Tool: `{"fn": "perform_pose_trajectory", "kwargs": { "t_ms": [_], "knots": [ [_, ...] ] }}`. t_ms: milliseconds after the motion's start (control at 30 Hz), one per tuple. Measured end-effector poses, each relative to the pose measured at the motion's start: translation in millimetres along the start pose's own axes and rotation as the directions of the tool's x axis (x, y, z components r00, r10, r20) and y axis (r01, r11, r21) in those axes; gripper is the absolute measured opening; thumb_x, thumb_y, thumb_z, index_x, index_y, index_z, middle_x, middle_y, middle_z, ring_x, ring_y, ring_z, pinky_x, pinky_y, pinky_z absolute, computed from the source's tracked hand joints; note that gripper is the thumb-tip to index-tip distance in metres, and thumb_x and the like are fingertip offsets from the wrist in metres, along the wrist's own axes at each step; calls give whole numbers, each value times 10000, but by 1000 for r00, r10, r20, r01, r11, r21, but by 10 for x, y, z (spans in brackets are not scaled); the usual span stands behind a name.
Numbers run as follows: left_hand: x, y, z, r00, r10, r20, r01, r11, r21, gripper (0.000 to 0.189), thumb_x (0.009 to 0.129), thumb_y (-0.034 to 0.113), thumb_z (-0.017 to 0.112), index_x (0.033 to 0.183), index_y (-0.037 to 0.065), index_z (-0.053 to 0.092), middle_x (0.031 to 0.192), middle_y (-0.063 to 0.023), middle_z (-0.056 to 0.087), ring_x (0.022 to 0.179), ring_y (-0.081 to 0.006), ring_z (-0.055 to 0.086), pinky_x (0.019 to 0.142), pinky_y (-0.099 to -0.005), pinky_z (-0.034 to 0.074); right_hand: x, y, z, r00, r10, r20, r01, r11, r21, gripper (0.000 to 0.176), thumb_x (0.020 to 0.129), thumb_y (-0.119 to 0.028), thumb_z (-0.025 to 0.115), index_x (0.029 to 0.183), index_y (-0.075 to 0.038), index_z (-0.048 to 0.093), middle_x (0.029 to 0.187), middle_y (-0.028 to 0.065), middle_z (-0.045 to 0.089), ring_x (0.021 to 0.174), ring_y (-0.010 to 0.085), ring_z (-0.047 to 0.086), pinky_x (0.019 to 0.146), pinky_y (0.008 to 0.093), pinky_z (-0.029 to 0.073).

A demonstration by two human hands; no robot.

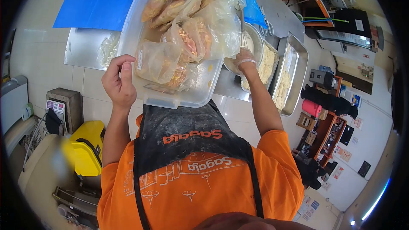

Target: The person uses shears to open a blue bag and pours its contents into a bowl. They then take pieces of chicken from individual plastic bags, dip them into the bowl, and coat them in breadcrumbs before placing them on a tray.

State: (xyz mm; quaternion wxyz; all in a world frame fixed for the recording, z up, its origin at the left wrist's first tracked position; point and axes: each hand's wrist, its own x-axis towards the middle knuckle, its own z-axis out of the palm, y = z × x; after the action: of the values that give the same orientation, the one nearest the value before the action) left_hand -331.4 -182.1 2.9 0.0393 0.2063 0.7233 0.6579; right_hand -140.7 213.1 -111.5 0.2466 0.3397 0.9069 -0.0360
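My bare left hand is held up beside the left wall of a clear plastic tub. Its fingers curl loosely, with the thumb apart and nothing in the grasp. Clear bags of raw, seasoned meat fill the tub. My right hand, in a clear plastic glove, reaches over a metal bowl of pale batter. A wire whisk leans in that bowl, its wires right at my fingers. The fingertips are too small and covered to tell whether they grip anything.
Right of the bowl are a container of pale crumbs and a steel tray with more breading. Scissors and a blue bag lie behind. A blue board is at upper left; a yellow bin stands lower left.
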Motion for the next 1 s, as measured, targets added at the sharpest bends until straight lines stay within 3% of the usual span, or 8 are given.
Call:
{"fn": "perform_pose_trajectory", "kwargs": {
  "t_ms": [133, 433, 567, 633, 733, 833, 933, 1000],
  "knots": [
    [1, -14, 12, 1000, 3, -9, -3, 1000, 1, 181, 967, 109, 516, 950, -23, 639, 791, -22, 592, 703, -74, 486, 645, -215, 389, -2, 89, -27, 999, -31, -17, 30, 997, -67, 329, 811, -318, 653, 960, -32, 719, 1034, 226, 674, 1001, 362, 643, 892, 429, 507],
    [2, -10, 1, 1000, -19, 18, 19, 1000, -13, 190, 969, 107, 511, 957, -35, 637, 839, -50, 619, 747, -91, 524, 692, -219, 415, -667, 23, -960, 979, 184, -88, -121, 873, 473, 290, 792, -299, 686, 778, -11, 661, 813, 229, 665, 756, 366, 648, 711, 436, 499],
    [-1, -27, -4, 999, -23, 31, 24, 1000, -19, 193, 971, 101, 504, 964, -41, 635, 856, -59, 631, 766, -98, 544, 713, -223, 429, -794, 175, -1120, 948, 286, -142, -147, 784, 603, 258, 753, -256, 720, 724, -11, 645, 623, 125, 588, 581, 211, 540, 585, 368, 446],
    [-1, -38, -12, 999, -18, 40, 19, 1000, -18, 195, 972, 99, 500, 967, -43, 634, 862, -62, 636, 776, -103, 553, 723, -226, 434, -774, 353, -1046, 931, 337, -140, -154, 710, 687, 285, 744, -272, 743, 753, 0, 658, 618, 83, 564, 573, 176, 502, 565, 349, 422],
    [20, -43, 37, 998, 56, 18, -56, 998, -10, 191, 987, 83, 471, 970, -21, 630, 689, 78, 394, 616, -14, 311, 548, -197, 218, -842, 426, -1127, 893, 449, -31, -274, 596, 755, 303, 742, -253, 742, 845, 29, 696, 679, 108, 607, 627, 195, 539, 614, 349, 441],
    [-1, -38, -30, 998, -24, 52, 25, 1000, -10, 199, 973, 99, 499, 966, -47, 633, 876, -71, 644, 795, -110, 564, 740, -230, 441, -761, 659, -919, 896, 443, -41, -284, 639, 714, 321, 749, -256, 721, 883, 35, 709, 789, 158, 666, 738, 249, 607, 703, 368, 469],
    [0, -41, 9, 1000, -4, 15, 4, 1000, -15, 201, 982, 95, 486, 965, -38, 635, 848, -29, 611, 745, -76, 511, 682, -213, 407, -677, 813, -705, 881, 470, -61, -332, 703, 629, 345, 756, -274, 701, 904, 38, 713, 897, 199, 693, 854, 305, 643, 788, 386, 475],
    [-5, -35, 16, 999, -42, -2, 42, 999, -7, 200, 987, 96, 484, 965, -32, 636, 821, 5, 574, 708, -49, 447, 636, -200, 354, -701, 916, -647, 888, 443, -121, -258, 700, 666, 351, 759, -298, 698, 872, 35, 706, 786, 145, 658, 734, 248, 586, 704, 381, 456]
  ]
}}
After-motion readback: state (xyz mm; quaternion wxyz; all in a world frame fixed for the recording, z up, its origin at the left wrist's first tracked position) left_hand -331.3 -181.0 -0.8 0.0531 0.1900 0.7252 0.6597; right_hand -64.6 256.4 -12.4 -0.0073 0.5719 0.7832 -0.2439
